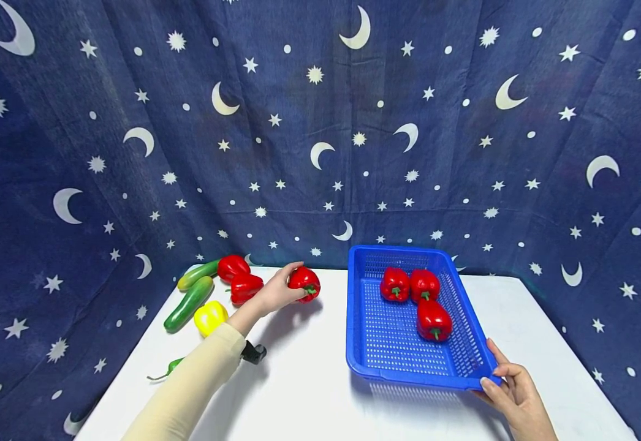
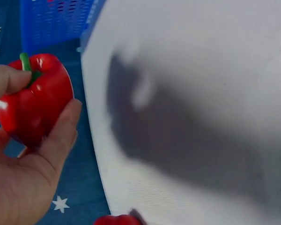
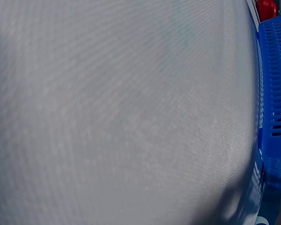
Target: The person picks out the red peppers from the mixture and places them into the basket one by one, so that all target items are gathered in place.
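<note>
My left hand [image 1: 283, 290] grips a red bell pepper [image 1: 305, 283] above the table, left of the basket. In the left wrist view, fingers and thumb wrap round this pepper [image 2: 40, 101], its green stem beside the thumb. My right hand [image 1: 516, 395] holds the near right corner of a blue plastic basket [image 1: 392, 375], thumb on the rim. The basket's near end looks raised, with a shadow under it. Inside, toward its right side, lie three red bell peppers [image 1: 424, 286]. The right wrist view shows the basket's perforated wall [image 3: 277, 84] and only a sliver of the hand.
At the table's left lie two more red bell peppers [image 1: 246, 288], a yellow bell pepper [image 1: 210, 318], a green cucumber-like vegetable [image 1: 189, 304] and another with a yellowish end [image 1: 198, 275]. A green stem [image 1: 174, 365] shows beside the left sleeve. A star-patterned curtain [image 1: 320, 122] hangs behind the white table [image 1: 309, 380].
</note>
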Tool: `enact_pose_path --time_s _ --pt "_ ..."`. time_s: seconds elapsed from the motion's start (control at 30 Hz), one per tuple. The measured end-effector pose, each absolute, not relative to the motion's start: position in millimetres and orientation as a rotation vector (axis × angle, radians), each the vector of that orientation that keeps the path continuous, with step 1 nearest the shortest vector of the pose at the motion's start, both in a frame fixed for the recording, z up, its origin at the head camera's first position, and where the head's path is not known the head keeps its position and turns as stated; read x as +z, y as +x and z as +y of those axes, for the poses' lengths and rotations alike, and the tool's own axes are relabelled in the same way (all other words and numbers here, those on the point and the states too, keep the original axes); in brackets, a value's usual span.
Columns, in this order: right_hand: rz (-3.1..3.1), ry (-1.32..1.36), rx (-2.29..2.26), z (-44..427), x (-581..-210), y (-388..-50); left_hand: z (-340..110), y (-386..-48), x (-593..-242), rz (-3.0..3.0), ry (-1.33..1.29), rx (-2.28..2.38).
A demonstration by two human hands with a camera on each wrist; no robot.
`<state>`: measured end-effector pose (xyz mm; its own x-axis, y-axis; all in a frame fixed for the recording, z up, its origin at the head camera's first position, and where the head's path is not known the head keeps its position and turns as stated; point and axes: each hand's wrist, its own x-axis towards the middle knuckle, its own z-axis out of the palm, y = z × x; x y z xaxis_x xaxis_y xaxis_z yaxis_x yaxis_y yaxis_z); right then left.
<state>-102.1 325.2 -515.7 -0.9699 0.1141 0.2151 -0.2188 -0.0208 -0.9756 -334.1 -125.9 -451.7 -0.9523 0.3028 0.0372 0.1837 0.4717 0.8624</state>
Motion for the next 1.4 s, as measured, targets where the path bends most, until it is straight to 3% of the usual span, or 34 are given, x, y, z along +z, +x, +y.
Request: enact_pose_path --time_s 0.37,1.4 --pt "-2.026 0.072 2.098 325 -516 -102 -118 -337 -426 2.314 0.6 1.719" --pt "-2.039 0.078 2.085 325 -515 -101 -32 -318 -381 2.398 0.95 1.328"
